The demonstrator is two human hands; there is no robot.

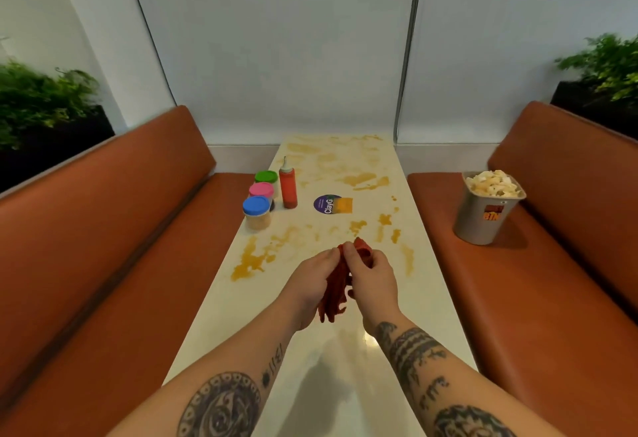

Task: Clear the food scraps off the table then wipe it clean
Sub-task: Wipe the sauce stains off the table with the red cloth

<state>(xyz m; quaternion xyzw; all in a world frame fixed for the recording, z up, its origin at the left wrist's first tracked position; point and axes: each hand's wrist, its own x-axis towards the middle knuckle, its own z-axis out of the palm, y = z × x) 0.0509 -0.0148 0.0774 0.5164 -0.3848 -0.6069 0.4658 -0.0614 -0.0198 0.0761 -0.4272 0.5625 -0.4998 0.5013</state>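
Note:
A long cream table [303, 343] runs away from me, smeared with orange-yellow stains [253, 260] across its middle and far end. Above its middle, my left hand [310, 281] and my right hand [371, 279] both grip a crumpled red cloth [336, 286], which hangs between them clear of the tabletop. The near part of the table looks glossy and free of stains. A grey bin [483, 215] filled with pale food scraps stands on the right bench seat.
At the table's left edge stand three small tubs with green [266, 177], pink [261, 190] and blue [256, 206] lids beside a red squeeze bottle [288, 185]. A round purple lid [328, 204] lies mid-table. Orange benches [103, 229] flank both sides; a wall closes the far end.

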